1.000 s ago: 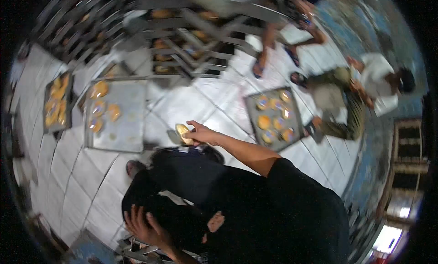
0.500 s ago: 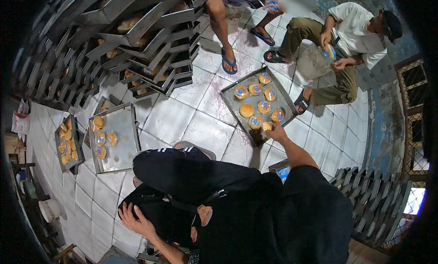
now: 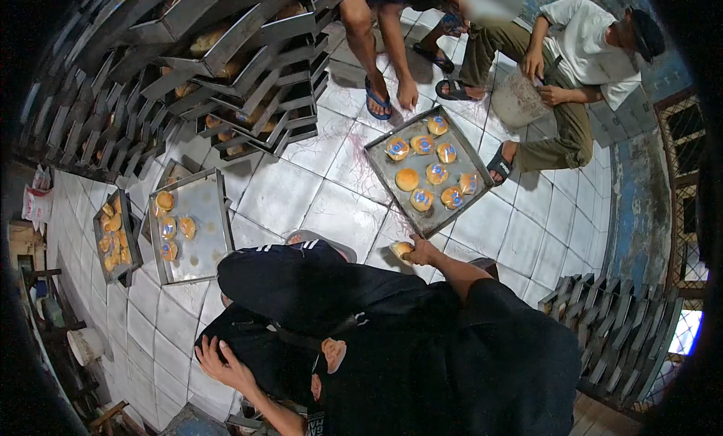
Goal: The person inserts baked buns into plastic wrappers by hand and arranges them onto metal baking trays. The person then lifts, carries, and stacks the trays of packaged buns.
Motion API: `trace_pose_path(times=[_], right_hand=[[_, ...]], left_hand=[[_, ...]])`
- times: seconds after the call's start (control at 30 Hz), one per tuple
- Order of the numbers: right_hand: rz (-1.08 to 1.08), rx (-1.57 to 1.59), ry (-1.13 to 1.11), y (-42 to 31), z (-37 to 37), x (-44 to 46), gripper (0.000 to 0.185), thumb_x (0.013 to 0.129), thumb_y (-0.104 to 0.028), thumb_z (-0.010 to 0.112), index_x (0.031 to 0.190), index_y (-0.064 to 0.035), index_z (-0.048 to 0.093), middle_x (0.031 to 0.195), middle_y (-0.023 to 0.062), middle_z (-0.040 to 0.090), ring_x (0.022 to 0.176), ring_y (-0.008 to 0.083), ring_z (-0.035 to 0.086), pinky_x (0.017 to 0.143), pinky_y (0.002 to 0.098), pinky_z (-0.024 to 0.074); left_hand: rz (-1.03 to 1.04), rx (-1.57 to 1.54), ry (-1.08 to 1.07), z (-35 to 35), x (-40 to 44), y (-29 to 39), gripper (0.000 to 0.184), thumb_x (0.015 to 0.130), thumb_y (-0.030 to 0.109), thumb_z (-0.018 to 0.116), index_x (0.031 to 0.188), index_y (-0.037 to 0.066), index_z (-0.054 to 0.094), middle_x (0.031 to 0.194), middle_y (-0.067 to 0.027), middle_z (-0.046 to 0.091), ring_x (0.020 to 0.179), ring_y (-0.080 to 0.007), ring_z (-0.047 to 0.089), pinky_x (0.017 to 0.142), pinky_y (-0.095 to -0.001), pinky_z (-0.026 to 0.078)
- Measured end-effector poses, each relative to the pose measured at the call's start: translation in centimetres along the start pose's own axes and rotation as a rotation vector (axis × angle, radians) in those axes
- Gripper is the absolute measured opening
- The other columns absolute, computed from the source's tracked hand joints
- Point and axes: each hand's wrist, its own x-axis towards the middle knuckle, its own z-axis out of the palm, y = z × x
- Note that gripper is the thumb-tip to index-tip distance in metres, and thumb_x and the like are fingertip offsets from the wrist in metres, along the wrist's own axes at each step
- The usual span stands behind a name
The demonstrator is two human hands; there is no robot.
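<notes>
the right hand (image 3: 424, 251) has its fingers narrowed around a bun (image 3: 401, 251), just beside the near corner of the nine-bun tray (image 3: 427, 222). well to the left of that tray lies a second tray (image 3: 205, 248) with four buns (image 3: 187, 227). the left hand (image 3: 226, 364), well apart from the nine-bun tray, rests on a black trouser leg (image 3: 241, 321), fingers loosely spread.

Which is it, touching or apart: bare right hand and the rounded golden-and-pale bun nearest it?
Touching. The head view shows the right hand gripping one end of the bun, no gap visible.
</notes>
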Motion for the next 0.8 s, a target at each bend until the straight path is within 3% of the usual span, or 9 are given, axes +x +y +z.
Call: trace_pose_path(times=[0.13,0.23,0.33,0.43,0.8], right_hand=[[-0.048,-0.068,-0.012,-0.6,-0.9,-0.5,0.089,0.071,-0.049,0.073,0.133,0.0087,0.045,0.112,0.0326,0.066,0.105,0.0436,0.066,0.089,0.0472,0.0533],[-0.011,-0.118,-0.004,-0.4,-0.6,0.6,0.097,0.071,-0.047,0.073,0.147,0.0012,0.038,0.114,0.0284,0.068,0.101,0.0388,0.069,0.085,0.0438,0.0554],[-0.015,-0.159,-0.023,-0.5,-0.4,1.1,0.097,0.071,-0.05,0.071,0.147,0.0016,0.038,0.127,0.03,0.061,0.116,0.041,0.062,0.098,0.044,0.0507],[-0.132,-0.192,0.022,-0.5,0.3,1.5,0.097,0.07,-0.051,0.071,0.141,0.0071,0.04,0.121,0.0333,0.063,0.111,0.0436,0.064,0.094,0.046,0.0517],[-0.147,-0.165,0.028,-0.8,-0.7,1.9,0.096,0.072,-0.048,0.072,0.145,0.0047,0.037,0.122,0.0304,0.063,0.114,0.0411,0.063,0.097,0.0449,0.0507]], left_hand=[[-0.012,0.002,0.008,0.1,0.0,0.1,0.035,0.102,0.033,0.055,0.111,0.002,0.069,0.135,-0.0118,0.062,0.138,-0.0357,0.04,0.114,-0.0512,0.025],[-0.011,-0.011,0.015,0.1,-0.2,0.0,0.035,0.102,0.032,0.055,0.111,0.002,0.069,0.134,-0.012,0.062,0.138,-0.0358,0.04,0.115,-0.0512,0.025],[-0.004,-0.021,0.02,-0.2,-0.2,0.3,0.035,0.102,0.032,0.055,0.111,0.001,0.069,0.134,-0.0124,0.062,0.138,-0.0361,0.041,0.115,-0.0511,0.025],[0.011,-0.024,0.022,-0.3,-0.3,0.2,0.034,0.101,0.031,0.055,0.111,0.001,0.069,0.133,-0.0127,0.062,0.136,-0.0364,0.042,0.115,-0.0507,0.025],[0.017,-0.022,0.019,-0.4,-0.6,0.3,0.034,0.102,0.031,0.054,0.112,0.001,0.069,0.134,-0.0127,0.062,0.136,-0.0367,0.042,0.116,-0.0506,0.025]])
